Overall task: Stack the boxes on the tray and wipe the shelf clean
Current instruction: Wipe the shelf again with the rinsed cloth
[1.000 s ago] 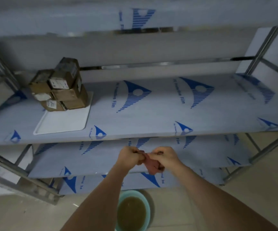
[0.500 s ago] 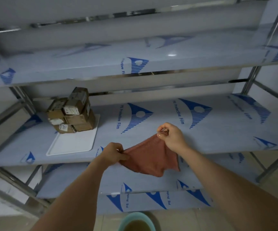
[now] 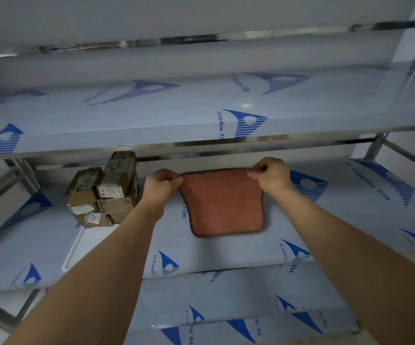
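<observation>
Cloth (image 3: 225,202) lifted, now spread over shelf (image 3: 326,232), pinched by left hand (image 3: 160,181) and right hand (image 3: 271,174); boxes (image 3: 104,192) stacked at 9 o'clock; wiping next, lay flat.

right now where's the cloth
In the head view the cloth is centre frame, spread over the middle shelf, its top corners pinched by the left hand and right hand, right of the boxes.

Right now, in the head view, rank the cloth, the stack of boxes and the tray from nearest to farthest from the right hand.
1. The cloth: its top corner is pinched in the right hand.
2. The stack of boxes: to the left, beyond the left hand, at the tray's far end.
3. The tray: its bare part lies lower left, toward the shelf's front edge.
</observation>
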